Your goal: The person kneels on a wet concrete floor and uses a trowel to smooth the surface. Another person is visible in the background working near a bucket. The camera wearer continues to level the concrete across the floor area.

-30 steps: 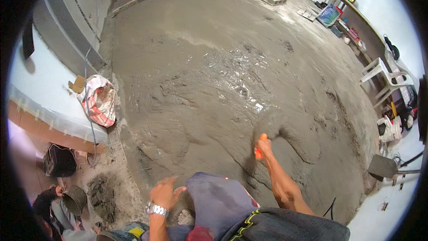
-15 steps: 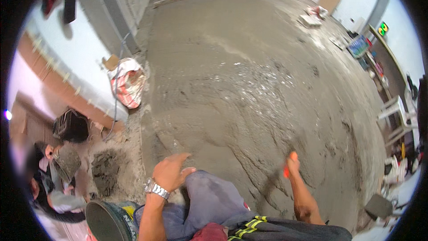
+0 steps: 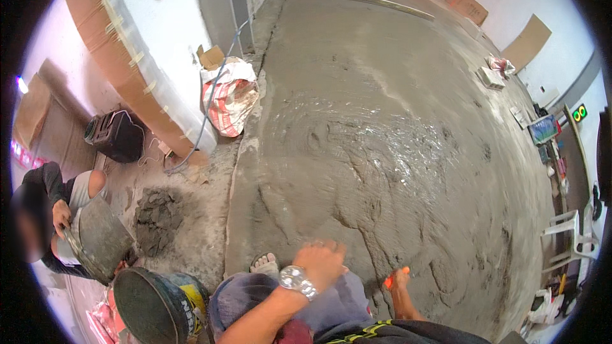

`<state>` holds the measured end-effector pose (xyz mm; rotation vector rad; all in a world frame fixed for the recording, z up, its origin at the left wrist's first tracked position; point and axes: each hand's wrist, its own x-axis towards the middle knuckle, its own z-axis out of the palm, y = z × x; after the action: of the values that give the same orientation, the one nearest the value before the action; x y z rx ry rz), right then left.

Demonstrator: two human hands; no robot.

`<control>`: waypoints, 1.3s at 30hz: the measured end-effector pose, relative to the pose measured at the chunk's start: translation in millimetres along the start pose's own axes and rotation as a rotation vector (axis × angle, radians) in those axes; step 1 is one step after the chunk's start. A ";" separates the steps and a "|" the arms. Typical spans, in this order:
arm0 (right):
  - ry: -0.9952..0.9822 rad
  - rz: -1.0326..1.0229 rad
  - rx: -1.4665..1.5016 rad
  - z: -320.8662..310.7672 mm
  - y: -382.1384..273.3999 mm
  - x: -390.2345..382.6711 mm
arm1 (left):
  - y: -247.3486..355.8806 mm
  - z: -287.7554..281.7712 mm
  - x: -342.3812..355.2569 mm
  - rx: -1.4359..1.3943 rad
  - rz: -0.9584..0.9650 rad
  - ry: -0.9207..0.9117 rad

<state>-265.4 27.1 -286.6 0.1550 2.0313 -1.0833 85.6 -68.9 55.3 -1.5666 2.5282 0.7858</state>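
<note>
Wet grey concrete covers the floor before me, smooth at the far side and ridged near my feet. My right hand is low at the surface, closed around the orange handle of a trowel; its blade is hard to make out against the concrete. My left hand, with a silver watch at the wrist, is over my bent knee, holding nothing. Its fingers are loosely apart and somewhat blurred. My sandalled foot shows beside it.
A dark bucket stands at my lower left. Beyond it, a person tilts a grey-caked container near a mortar heap. A red-and-white sack, hose and black speaker-like box lie left; a white chair stands right.
My view has swung left, showing more of the other person and the bucket. My left hand has moved right across my knee. The right hand with the trowel has come closer to me.
</note>
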 end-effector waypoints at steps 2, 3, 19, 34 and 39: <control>-0.119 -0.026 0.053 51.8 -35.3 -30.7 | 0.9 1.3 -1.3 0.012 0.023 0.003; -0.206 -0.059 0.119 75.9 -49.9 -43.3 | -0.2 1.4 -2.3 -0.015 0.024 0.005; -0.896 -0.601 -0.429 427.5 -218.9 -189.5 | -7.7 -1.5 -33.8 -0.077 -0.088 0.089; -0.120 -0.403 -0.232 11.9 -41.3 -40.0 | -21.2 -11.3 -37.2 -0.107 -0.095 0.098; -0.096 -0.177 -0.263 -14.2 5.9 -37.1 | -12.7 -10.8 -34.4 -0.111 -0.074 0.053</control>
<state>-246.6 50.5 -259.9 -0.2107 2.1066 -0.8989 115.1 -50.2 70.6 -1.7262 2.4852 0.9021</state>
